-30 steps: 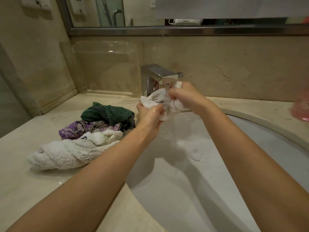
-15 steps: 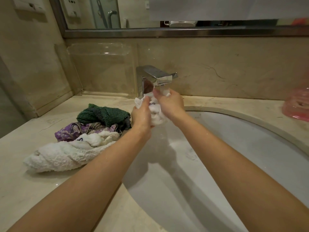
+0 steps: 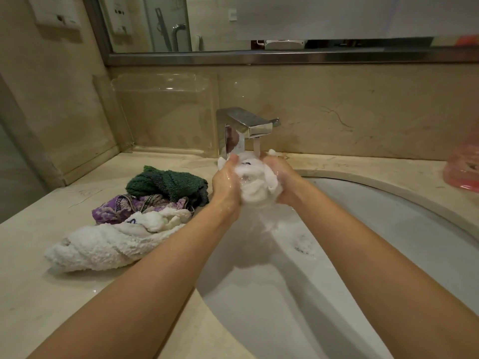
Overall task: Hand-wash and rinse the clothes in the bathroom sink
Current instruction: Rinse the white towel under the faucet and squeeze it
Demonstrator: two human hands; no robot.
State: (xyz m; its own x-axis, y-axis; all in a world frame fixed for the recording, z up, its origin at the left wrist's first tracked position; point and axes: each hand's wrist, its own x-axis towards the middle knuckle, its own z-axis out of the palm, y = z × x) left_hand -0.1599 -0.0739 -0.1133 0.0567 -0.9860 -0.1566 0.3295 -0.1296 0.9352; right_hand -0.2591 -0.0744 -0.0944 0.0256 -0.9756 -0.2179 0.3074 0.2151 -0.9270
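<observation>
On the desk (image 3: 39,301) to the left lie a white towel (image 3: 103,244), a purple patterned cloth (image 3: 116,207) and a green cloth (image 3: 166,181). Over the sink (image 3: 388,229), the left hand (image 3: 225,183) and right hand (image 3: 283,181) each have a closed grip on a bunched white cloth (image 3: 256,185), directly under the faucet (image 3: 245,125), where water runs onto it.

White cloth (image 3: 259,187) bunched under the running faucet (image 3: 246,125) — more clothes (image 3: 134,216) heaped beside the sink (image 3: 388,229).
</observation>
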